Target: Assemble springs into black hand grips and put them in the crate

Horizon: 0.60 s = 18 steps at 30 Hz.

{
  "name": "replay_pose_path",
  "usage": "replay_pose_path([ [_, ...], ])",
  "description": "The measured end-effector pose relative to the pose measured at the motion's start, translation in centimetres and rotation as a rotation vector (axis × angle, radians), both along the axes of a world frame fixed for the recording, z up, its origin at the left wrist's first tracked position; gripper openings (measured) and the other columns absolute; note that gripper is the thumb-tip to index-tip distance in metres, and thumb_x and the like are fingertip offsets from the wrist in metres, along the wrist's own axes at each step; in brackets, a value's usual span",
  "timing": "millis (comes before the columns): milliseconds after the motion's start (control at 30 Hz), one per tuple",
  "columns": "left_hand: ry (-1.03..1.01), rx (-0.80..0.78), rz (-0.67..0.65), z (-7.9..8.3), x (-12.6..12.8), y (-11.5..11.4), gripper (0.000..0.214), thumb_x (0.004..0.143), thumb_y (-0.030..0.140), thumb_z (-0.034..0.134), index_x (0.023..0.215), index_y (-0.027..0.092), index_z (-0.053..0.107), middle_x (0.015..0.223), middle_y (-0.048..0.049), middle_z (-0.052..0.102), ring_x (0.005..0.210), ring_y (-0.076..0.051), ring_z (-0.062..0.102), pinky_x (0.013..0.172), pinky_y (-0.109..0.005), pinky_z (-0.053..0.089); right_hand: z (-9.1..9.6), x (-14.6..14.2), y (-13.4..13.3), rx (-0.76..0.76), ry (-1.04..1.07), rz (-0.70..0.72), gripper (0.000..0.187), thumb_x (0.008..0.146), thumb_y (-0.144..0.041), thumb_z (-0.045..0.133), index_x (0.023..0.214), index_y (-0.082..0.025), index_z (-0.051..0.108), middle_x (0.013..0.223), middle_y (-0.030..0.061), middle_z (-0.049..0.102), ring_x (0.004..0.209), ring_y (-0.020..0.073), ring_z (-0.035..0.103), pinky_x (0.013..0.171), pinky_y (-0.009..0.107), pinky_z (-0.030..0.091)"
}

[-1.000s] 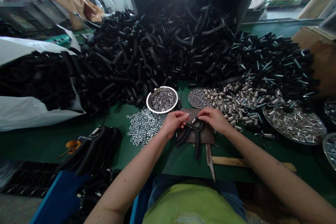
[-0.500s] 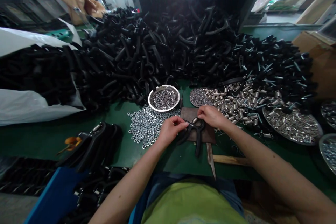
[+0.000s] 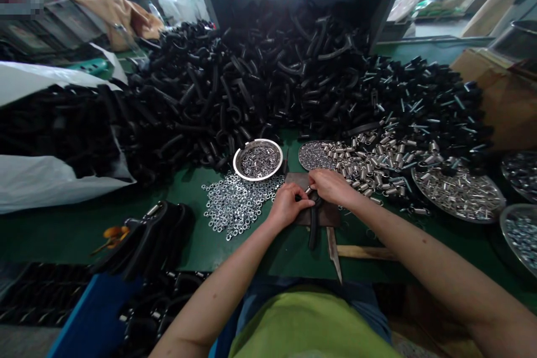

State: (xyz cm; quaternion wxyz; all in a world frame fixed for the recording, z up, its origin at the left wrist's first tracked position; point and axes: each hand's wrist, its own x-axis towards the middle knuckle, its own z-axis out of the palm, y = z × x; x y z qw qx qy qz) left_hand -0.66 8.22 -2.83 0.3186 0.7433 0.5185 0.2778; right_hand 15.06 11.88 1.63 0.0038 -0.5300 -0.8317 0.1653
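A black spring clamp (image 3: 313, 229) lies over a small brown metal plate (image 3: 334, 218) on the bench, one handle pointing toward me. My left hand (image 3: 289, 205) pinches the clamp near its pivot from the left, covering much of it. From the right, the closed fingers of my right hand (image 3: 330, 185) grip the clamp's upper part. Between both hands shows a small coil spring (image 3: 309, 191); whether the right fingertips press on it is hidden. Just left of my left hand lies a heap of hex nuts (image 3: 232, 207).
A steel bowl (image 3: 235, 166) of small metal pins stands behind the nuts. Coil springs (image 3: 375, 162) and a dish (image 3: 465, 217) of rivets spread to the right. A hammer's wooden handle (image 3: 367, 253) lies in front. Black clamp parts (image 3: 251, 89) are heaped behind; finished-looking clamps (image 3: 157, 235) sit left.
My left hand has moved right and turned over the clamp, now covering its left handle and pivot. My right hand stays at the upper part. The whole view has shifted slightly.
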Motion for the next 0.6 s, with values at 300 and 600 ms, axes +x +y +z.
replay_pose_path([
  [300, 0.096, 0.099, -0.158, 0.6, -0.4, 0.4, 0.016, 0.076, 0.032, 0.067, 0.073, 0.019, 0.059, 0.083, -0.0014, 0.058, 0.085, -0.018, 0.052, 0.076, -0.028, 0.037, -0.5, 6.6, -8.8, 0.12, 0.187, -0.038, 0.022, 0.088, -0.023, 0.048, 0.11, -0.021, 0.055, 0.105, 0.0071, 0.059, 0.097, 0.0206, 0.056, 0.083, 0.034, 0.045],
  [600, 0.045, 0.011, -0.315, 1.4, -0.2, 1.3, 0.015, 0.075, 0.022, 0.067, 0.068, 0.017, 0.055, 0.083, -0.001, 0.053, 0.08, -0.015, 0.051, 0.072, -0.025, 0.039, -3.8, 10.6, -17.0, 0.169, 0.003, -0.019, 0.014, 0.083, -0.024, 0.057, 0.096, -0.019, 0.059, 0.096, 0.0088, 0.06, 0.087, 0.024, 0.054, 0.073, 0.037, 0.044],
])
